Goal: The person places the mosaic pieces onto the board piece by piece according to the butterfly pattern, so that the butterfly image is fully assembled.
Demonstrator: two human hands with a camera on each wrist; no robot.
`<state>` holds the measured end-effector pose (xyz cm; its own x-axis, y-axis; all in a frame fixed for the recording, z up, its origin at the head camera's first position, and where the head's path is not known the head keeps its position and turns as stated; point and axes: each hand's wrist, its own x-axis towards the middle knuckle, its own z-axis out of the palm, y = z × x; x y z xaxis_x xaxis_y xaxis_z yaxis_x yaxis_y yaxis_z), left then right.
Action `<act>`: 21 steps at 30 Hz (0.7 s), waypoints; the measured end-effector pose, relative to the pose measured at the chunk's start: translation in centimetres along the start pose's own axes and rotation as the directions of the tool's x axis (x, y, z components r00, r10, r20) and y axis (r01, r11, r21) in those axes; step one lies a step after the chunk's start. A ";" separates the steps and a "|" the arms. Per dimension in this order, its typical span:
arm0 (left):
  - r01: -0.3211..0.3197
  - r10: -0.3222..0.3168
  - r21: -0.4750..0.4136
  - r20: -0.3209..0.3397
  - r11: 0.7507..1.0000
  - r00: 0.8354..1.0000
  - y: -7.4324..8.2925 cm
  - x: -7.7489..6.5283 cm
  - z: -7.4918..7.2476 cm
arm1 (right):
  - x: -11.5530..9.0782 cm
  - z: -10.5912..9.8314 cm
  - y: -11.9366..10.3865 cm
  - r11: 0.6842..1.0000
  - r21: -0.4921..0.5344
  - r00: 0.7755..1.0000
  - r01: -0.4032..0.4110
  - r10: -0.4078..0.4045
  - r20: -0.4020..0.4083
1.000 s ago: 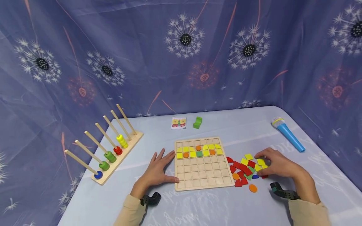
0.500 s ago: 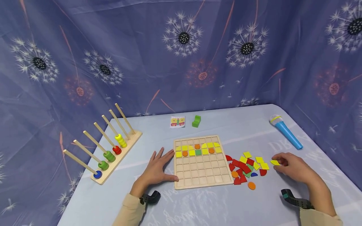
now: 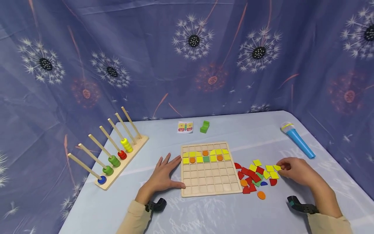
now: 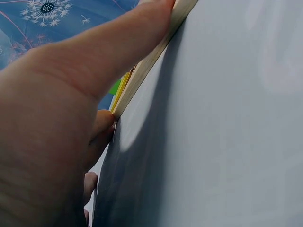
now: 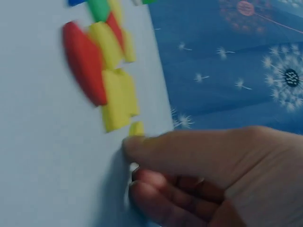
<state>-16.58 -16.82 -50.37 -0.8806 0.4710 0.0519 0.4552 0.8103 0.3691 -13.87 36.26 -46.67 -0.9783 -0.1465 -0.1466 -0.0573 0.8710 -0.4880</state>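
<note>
My left hand (image 3: 163,175) lies at the left side of a wooden grid board (image 3: 210,178), fingers spread, with the thumb and fingertips touching its edge. In the left wrist view the thumb (image 4: 118,42) rests against the board's rim. Yellow, orange and green pieces fill part of the board's upper rows. Right of the board, my right hand (image 3: 298,172) pinches a small yellow piece (image 3: 276,167) at the pile's right side. The right wrist view shows this yellow piece (image 5: 137,128) at the thumb tip, partly hidden. Yellow squares (image 3: 274,175) and a red piece (image 3: 273,182) lie close by.
A loose pile of red pieces (image 3: 255,176) and other colours lies beside the board. A bead rack (image 3: 124,162) stands at left. Behind the board are a butterfly picture card (image 3: 185,127) and a green block (image 3: 205,126). A toy microphone (image 3: 299,141) lies at right.
My right hand drew a yellow piece rightward out of the pile, then brought it back left beside the yellow squares. My left hand has stayed at the board.
</note>
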 end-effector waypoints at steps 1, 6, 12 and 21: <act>0.003 -0.003 0.000 0.002 1.000 1.000 0.0 0.0 0.0 | 0.0 0.1 0.1 1.000 -0.008 1.000 0.008 -0.008 -0.009; 0.007 -0.007 0.005 0.000 1.000 1.000 -0.1 -0.1 0.2 | 0.3 0.3 0.5 1.000 -0.028 0.999 0.011 -0.012 -0.050; 0.007 -0.007 0.008 -0.010 1.000 1.000 -0.2 -0.1 0.4 | 0.7 0.3 0.0 0.999 -0.033 0.994 0.003 -0.007 -0.113; -0.003 0.003 0.002 -0.024 1.000 1.000 -0.2 -0.1 0.4 | 2.0 0.9 -2.8 0.998 -0.013 0.978 0.064 -0.066 -0.198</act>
<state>-16.48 -16.87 -50.85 -0.8819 0.4654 0.0751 0.4584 0.8094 0.3671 -15.48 33.10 -46.32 -0.9924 -0.1073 0.0594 -0.1227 0.8659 -0.4850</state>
